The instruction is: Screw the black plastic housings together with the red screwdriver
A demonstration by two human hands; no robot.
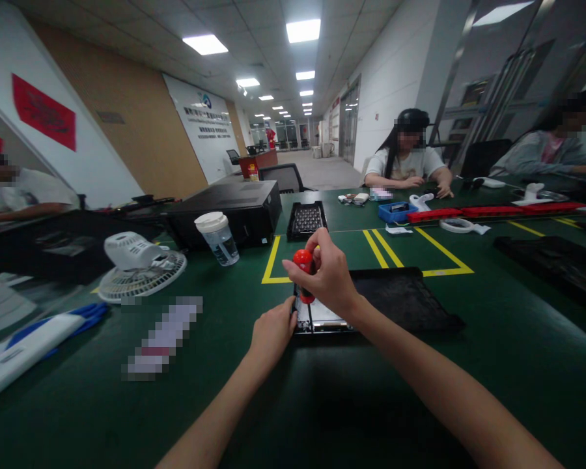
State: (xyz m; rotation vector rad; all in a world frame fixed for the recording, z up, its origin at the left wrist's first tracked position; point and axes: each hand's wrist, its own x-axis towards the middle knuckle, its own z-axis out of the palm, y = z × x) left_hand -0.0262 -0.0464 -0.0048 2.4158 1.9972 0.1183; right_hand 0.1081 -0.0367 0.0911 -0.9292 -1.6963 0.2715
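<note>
My right hand (331,273) is closed round the handle of a screwdriver (303,259), red with black. Its thin shaft points down at the left part of a flat device (328,319) with a silver inside and a dark rim. Gripping that device's left edge is my left hand (272,331), its fingertips partly hidden. A shallow black tray-like panel (395,296) lies to the right, up against the device; my right wrist covers part of where they meet. I cannot make out the screwdriver's tip clearly.
Beyond my hands stands a black tray with round cells (306,220). To the left are a lidded water cup (219,241), a black case (224,208) and a white fan (141,264). A blue bin (395,211) sits at the back right, near a seated person (407,159).
</note>
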